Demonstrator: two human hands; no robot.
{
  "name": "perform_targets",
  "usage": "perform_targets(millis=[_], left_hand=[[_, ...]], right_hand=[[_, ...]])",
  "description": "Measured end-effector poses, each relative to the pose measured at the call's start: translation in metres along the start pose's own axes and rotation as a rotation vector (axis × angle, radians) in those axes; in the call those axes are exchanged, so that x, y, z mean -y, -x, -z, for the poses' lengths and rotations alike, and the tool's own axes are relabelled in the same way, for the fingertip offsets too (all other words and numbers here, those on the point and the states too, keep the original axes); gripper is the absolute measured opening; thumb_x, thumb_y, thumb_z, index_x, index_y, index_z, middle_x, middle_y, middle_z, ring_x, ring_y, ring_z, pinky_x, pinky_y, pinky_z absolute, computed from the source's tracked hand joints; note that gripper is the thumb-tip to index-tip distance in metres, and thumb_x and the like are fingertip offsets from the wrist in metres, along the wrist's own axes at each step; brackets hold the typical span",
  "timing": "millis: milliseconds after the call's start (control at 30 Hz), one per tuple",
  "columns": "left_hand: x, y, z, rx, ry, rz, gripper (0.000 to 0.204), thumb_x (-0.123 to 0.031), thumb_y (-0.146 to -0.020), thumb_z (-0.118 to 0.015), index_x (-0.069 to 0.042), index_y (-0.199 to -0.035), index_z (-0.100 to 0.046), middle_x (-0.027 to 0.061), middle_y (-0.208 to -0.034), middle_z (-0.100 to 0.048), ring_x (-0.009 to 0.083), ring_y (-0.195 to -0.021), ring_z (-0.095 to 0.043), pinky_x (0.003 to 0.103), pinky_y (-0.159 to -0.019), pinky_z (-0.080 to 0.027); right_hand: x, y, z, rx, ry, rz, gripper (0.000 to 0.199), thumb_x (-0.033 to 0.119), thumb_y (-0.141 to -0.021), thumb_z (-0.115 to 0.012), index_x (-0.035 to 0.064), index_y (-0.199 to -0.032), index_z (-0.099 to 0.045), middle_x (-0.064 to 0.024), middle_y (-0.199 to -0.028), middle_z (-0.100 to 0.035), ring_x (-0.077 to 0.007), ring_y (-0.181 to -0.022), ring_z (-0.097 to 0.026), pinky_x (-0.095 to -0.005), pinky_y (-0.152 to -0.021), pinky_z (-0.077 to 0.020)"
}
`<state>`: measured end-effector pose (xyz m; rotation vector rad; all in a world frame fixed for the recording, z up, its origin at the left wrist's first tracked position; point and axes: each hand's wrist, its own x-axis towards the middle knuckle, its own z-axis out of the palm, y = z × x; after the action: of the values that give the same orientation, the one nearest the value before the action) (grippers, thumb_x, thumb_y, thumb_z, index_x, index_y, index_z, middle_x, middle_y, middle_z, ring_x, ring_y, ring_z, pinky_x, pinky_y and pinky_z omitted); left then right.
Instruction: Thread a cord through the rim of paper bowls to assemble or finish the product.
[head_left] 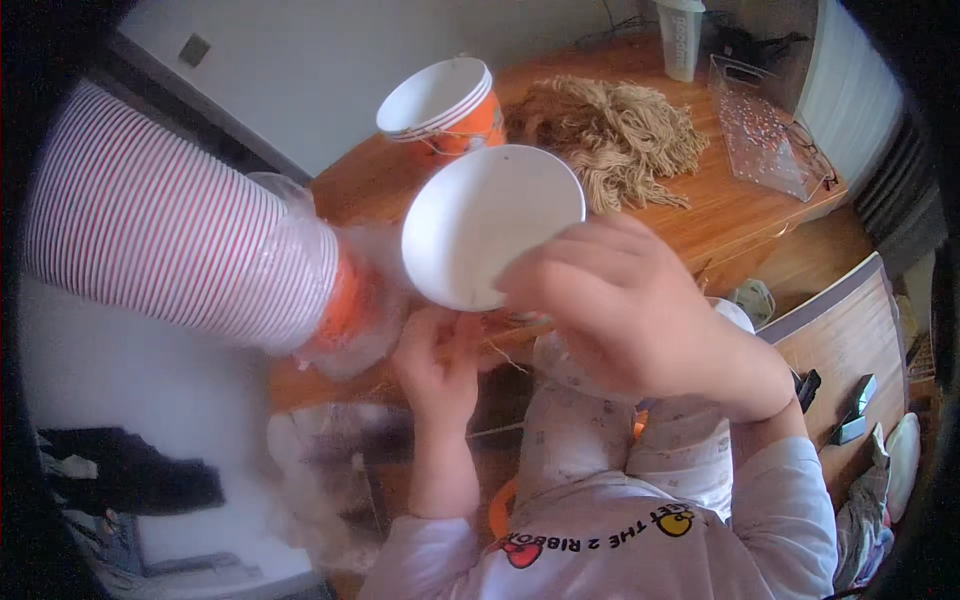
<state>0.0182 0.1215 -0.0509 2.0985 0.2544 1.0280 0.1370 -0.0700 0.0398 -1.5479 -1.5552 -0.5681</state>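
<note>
A paper bucket (490, 225), white inside, is tipped toward me in front of my body. My left hand (440, 365) is closed on its lower side, and the bucket hides some of those fingers. At the right of the rim is my right hand (615, 300), its fingers curled inward and slightly blurred. Whatever those fingertips pinch is hidden. A thin loose strand (508, 358) hangs below the bucket, between my hands. Just behind stands a short nested stack of orange buckets (470, 125) with white insides and a thin cord across the outside.
A tall stack of nested white buckets (180, 220), partly in clear plastic, leans in from the left. Tan cord (640, 135) lies heaped on the wooden table (400, 190). Further right are a white cup (681, 45) and a clear tray (765, 135) of small pieces.
</note>
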Motion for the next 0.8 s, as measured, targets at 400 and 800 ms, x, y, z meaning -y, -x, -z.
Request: perform_targets(millis=[400,800], left_hand=[[-0.017,0.0,-0.006,0.044,0.1,0.102,0.016,-0.007,-0.083,-0.068,0.0,-0.096,-0.062,0.0016,-0.086,-0.064,0.0107,-0.078,-0.059,0.026,-0.071,-0.049],[-0.011,0.01,-0.007,0.229,0.707,0.288,0.023,-0.021,-0.098,-0.054,0.002,-0.098,-0.059,0.0141,-0.101,-0.065,0.0253,-0.098,-0.065,0.041,-0.091,-0.05]], right_hand=[[0.006,-0.024,-0.034,0.407,-0.114,-0.303,0.026,0.011,-0.08,-0.061,0.0024,-0.1,-0.048,-0.0168,-0.081,-0.064,-0.0367,-0.076,-0.065,-0.0478,-0.063,-0.05],[-0.005,0.042,-0.044,0.026,-0.154,0.248,0.018,0.005,-0.079,-0.063,0.0026,-0.097,-0.058,-0.0171,-0.11,-0.066,-0.0296,-0.097,-0.067,-0.0392,-0.083,-0.0554]])
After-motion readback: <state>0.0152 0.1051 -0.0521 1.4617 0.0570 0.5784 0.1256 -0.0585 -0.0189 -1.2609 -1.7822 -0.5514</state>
